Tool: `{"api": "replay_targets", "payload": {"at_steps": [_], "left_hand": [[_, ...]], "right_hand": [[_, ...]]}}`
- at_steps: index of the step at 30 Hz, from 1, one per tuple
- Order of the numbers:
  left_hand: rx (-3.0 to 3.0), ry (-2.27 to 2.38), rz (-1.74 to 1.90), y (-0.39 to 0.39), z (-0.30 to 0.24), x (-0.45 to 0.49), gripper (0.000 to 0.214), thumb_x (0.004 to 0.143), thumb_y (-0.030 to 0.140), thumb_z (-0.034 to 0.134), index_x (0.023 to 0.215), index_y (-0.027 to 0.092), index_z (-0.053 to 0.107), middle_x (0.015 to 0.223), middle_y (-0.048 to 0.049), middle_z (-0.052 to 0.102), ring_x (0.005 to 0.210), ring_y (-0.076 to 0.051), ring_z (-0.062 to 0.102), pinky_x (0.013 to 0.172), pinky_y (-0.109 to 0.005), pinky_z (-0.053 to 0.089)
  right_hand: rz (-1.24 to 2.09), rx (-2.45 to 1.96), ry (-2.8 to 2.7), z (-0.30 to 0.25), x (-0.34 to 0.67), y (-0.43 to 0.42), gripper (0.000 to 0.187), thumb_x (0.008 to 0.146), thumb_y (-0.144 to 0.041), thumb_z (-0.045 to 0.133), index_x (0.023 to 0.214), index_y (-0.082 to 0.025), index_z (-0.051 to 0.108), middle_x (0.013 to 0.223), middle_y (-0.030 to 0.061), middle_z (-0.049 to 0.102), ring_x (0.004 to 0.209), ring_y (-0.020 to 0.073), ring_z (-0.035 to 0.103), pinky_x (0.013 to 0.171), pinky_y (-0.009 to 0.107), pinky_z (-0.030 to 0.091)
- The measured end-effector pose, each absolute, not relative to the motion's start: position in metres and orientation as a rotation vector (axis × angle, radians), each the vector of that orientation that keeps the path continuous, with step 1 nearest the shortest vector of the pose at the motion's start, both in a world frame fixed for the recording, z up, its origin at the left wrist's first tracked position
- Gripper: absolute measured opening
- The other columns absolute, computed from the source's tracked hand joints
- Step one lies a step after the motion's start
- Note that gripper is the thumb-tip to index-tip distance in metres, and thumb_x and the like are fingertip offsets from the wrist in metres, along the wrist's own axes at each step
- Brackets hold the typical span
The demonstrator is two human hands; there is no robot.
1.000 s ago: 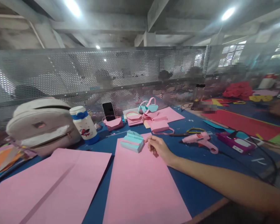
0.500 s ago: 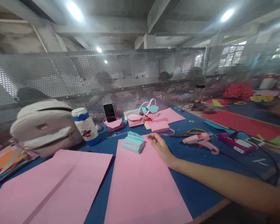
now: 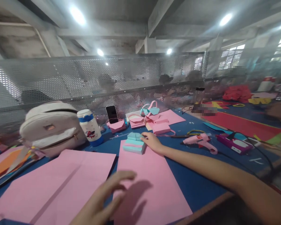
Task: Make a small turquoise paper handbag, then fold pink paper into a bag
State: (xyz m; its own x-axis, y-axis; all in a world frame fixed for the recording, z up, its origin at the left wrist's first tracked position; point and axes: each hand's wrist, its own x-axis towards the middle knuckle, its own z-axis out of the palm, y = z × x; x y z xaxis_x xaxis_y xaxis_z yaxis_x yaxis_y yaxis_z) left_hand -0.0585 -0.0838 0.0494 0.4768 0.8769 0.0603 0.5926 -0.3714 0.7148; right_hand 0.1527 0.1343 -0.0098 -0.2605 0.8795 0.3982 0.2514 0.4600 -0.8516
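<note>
A small light blue folded-paper bag (image 3: 134, 147) with a pink strip across its front stands at the far end of a long pink paper sheet (image 3: 152, 184). My right hand (image 3: 152, 142) is at its right side, bent fingertips closed on the edge of its upper flap. Nearer to me, my left hand (image 3: 107, 193) hovers over the same sheet, fingers apart and nothing in them, somewhat blurred by motion. On the left lies another pink sheet (image 3: 67, 181) with a crease down it.
Behind are pink paper bags (image 3: 137, 122), a phone (image 3: 111, 114), a white-and-blue bottle (image 3: 90, 128) and a backpack (image 3: 49, 128). To the right lie yellow-handled scissors (image 3: 194, 132), a pink glue gun (image 3: 200, 142), a purple box-like device (image 3: 234, 143) and cables. A perforated metal screen (image 3: 131, 72) stands across the back.
My left hand has come into view from below, over the pink sheet. My right hand has moved left onto the light blue paper bag's flap. The view has shifted slightly.
</note>
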Motion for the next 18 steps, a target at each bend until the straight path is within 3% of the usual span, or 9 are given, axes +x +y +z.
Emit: {"api": "replay_targets", "payload": {"at_steps": [2, 6, 9, 12, 15, 18], "left_hand": [[1.890, 1.340, 0.964, -0.048, 0.048, -0.058, 0.046, 0.094, 0.044, 0.049, 0.137, 0.032, 0.047, 0.144, -0.0078, 0.048, 0.131, -0.029, 0.046, 0.105, -0.043, 0.045], [1.510, 1.465, 1.259, 0.006, 0.037, -0.054, 0.088, 0.074, 0.049, 0.071, 0.146, 0.027, 0.026, 0.155, -0.0157, 0.028, 0.144, -0.033, 0.025, 0.107, -0.046, 0.039], [1.434, 1.399, 1.222, 0.023, 0.027, -0.042, 0.098, 0.070, 0.048, 0.076, 0.147, 0.023, 0.021, 0.148, -0.0224, 0.038, 0.136, -0.034, 0.041, 0.102, -0.044, 0.045], [1.393, 1.284, 1.213, 0.027, 0.021, -0.024, 0.092, 0.067, 0.050, 0.079, 0.140, 0.019, 0.032, 0.135, -0.0206, 0.055, 0.119, -0.032, 0.059, 0.095, -0.041, 0.051], [1.384, 1.197, 1.244, 0.027, 0.019, -0.011, 0.087, 0.061, 0.050, 0.083, 0.130, 0.017, 0.043, 0.125, -0.0169, 0.063, 0.113, -0.032, 0.063, 0.094, -0.041, 0.051], [1.372, 1.149, 1.264, 0.026, 0.016, -0.009, 0.077, 0.064, 0.048, 0.082, 0.126, 0.016, 0.048, 0.119, -0.0156, 0.067, 0.108, -0.032, 0.065, 0.092, -0.042, 0.052]], "right_hand": [[0.821, -0.926, -1.755, -0.001, 0.150, 0.136, 0.009, 0.078, -0.022, 0.058, 0.080, -0.020, 0.067, 0.082, 0.0034, 0.069, 0.082, 0.0218, 0.061, 0.081, 0.036, 0.046], [0.807, -0.780, -1.750, 0.022, 0.153, 0.126, 0.017, 0.080, -0.021, 0.054, 0.085, -0.021, 0.069, 0.088, 0.0030, 0.070, 0.086, 0.0202, 0.061, 0.081, 0.033, 0.047], [0.810, -0.703, -1.744, 0.034, 0.157, 0.113, 0.018, 0.082, -0.024, 0.055, 0.088, -0.022, 0.072, 0.088, 0.0034, 0.069, 0.087, 0.0206, 0.062, 0.083, 0.034, 0.047], [0.830, -0.645, -1.725, 0.037, 0.159, 0.103, 0.018, 0.084, -0.027, 0.057, 0.091, -0.023, 0.073, 0.095, 0.0050, 0.069, 0.095, 0.0213, 0.063, 0.084, 0.034, 0.048], [0.853, -0.594, -1.705, 0.033, 0.161, 0.094, 0.019, 0.087, -0.032, 0.058, 0.093, -0.025, 0.074, 0.114, 0.0064, 0.065, 0.107, 0.0219, 0.060, 0.083, 0.033, 0.049], [0.877, -0.552, -1.707, 0.024, 0.165, 0.089, 0.021, 0.089, -0.036, 0.058, 0.099, -0.027, 0.074, 0.127, 0.0067, 0.060, 0.117, 0.0223, 0.056, 0.092, 0.035, 0.047]]}}
